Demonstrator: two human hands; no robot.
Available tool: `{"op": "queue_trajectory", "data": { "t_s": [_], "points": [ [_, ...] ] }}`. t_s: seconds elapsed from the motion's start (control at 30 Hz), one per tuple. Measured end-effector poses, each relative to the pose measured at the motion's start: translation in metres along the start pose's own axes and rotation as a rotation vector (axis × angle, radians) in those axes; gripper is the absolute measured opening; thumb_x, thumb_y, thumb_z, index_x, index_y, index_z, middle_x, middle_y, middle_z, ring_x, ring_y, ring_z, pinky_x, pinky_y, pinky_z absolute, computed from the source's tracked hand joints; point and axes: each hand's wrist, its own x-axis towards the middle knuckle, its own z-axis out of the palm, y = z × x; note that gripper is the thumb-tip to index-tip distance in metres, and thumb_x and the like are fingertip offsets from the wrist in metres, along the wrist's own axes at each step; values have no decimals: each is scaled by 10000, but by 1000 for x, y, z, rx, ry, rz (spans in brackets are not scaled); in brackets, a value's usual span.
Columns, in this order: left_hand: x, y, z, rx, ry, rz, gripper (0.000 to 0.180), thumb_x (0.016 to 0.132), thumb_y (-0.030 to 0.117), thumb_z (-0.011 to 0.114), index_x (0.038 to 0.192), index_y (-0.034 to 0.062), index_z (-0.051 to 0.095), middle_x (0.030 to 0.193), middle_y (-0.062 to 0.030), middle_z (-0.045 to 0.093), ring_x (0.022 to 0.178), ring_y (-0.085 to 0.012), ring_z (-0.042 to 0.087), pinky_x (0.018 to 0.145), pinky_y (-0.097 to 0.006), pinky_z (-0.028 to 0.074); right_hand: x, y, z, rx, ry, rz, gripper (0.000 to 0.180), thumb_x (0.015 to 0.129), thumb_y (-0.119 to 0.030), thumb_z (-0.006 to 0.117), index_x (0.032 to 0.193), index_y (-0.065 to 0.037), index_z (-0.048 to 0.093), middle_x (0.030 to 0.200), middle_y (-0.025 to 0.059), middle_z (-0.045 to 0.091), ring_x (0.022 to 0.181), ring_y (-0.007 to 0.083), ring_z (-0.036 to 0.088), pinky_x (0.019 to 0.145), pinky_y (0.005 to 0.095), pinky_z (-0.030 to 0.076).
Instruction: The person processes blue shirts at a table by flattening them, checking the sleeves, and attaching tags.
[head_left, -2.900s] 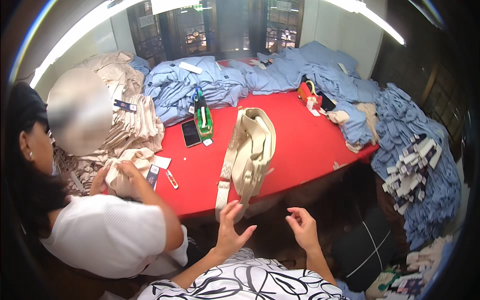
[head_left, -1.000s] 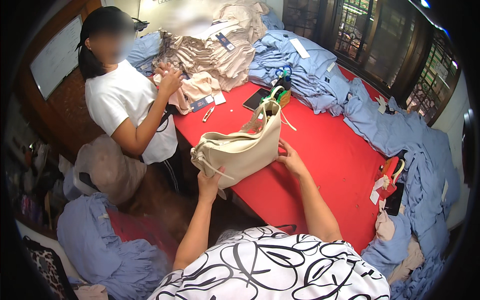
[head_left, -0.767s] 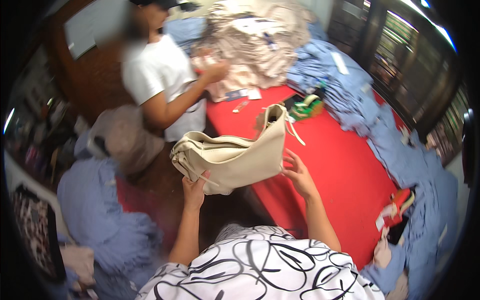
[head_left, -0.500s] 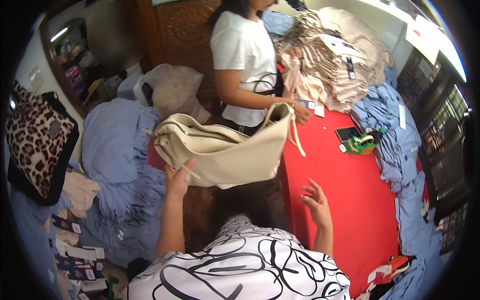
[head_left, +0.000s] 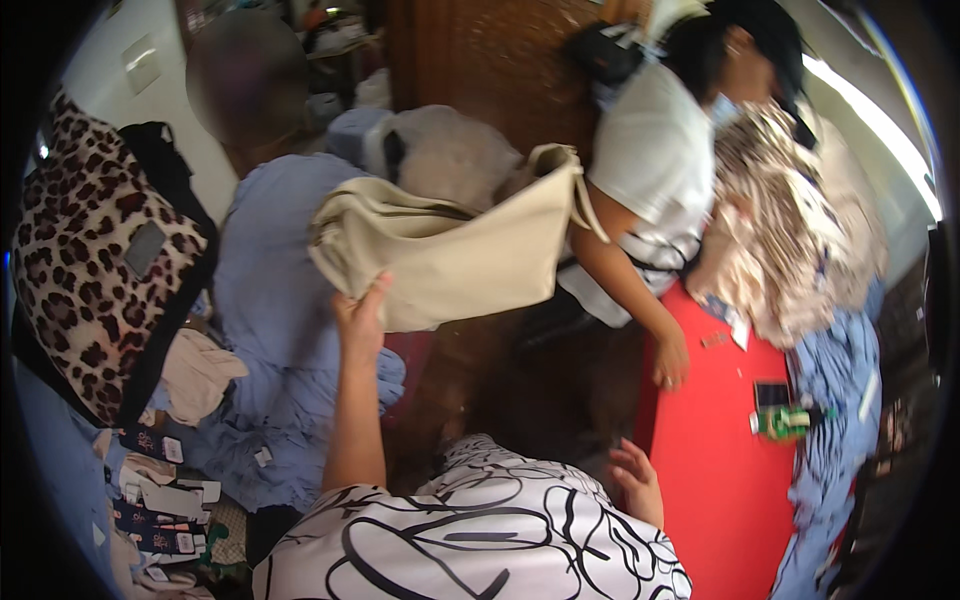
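The left hand (head_left: pixel 360 325) clamps its fingers on the cream bag (head_left: pixel 470 265), aloft left of the red tabletop (head_left: pixel 715 470): seemingly carrying, calling next for steady support (right hand (head_left: pixel 638 482) empty, fingers apart).

Strip light (head_left: pixel 875 125) beyond tabletop's (head_left: pixel 715 460) far edge is blown out, w/ colour fringing nr the rim; floor (head_left: pixel 540 375) off tabletop's L edge v. dim. Bag (head_left: pixel 470 265) fairly sharp, co-worker's sleeve (head_left: pixel 645 150) a bit soft, blurred disc (head_left: pixel 247 80) well past the L edge. Fisheye bends straight lines, corners go black, overall light mod.
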Motion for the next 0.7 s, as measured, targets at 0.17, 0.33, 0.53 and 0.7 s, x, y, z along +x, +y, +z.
{"op": "queue_trajectory", "data": {
  "t_s": [0.17, 0.33, 0.53, 0.7],
  "points": [
    [79, -13, -8, -13, 4, 18, 234, 876, 66, 712, 1086, -34, 684, 1044, -46, 693, 939, -101, 612, 855, -257, 469, 62, -18, 54, 0, -6, 190, 538, 884, 23, 598, 1401, -28, 457, 1292, 157, 555, 1101, 212, 589, 974, 322, 456],
    [146, -5, -12, 33, 63, 85, 249, 870, 60, 721, 1099, -31, 682, 1053, -50, 688, 948, -101, 605, 851, -258, 472, 124, -8, 59, -80, -96, 207, 539, 897, 1, 589, 1414, -24, 438, 1278, 157, 566, 1082, 213, 599, 957, 329, 464],
    [212, 32, -51, 67, 240, 330, 366, 839, 16, 733, 1183, -53, 629, 1145, -87, 664, 1007, -146, 622, 924, -282, 478, 174, -8, 58, -136, -191, 278, 548, 934, -67, 630, 1436, -51, 410, 1313, 160, 556, 1115, 219, 595, 960, 339, 473],
    [241, 74, -77, 153, 347, 476, 380, 828, 1, 737, 1182, -71, 617, 1177, -102, 652, 1028, -164, 624, 941, -303, 485, 203, -3, 51, -100, -202, 295, 534, 935, -64, 620, 1427, -37, 414, 1328, 177, 546, 1100, 252, 600, 954, 377, 478]
  ]
}}
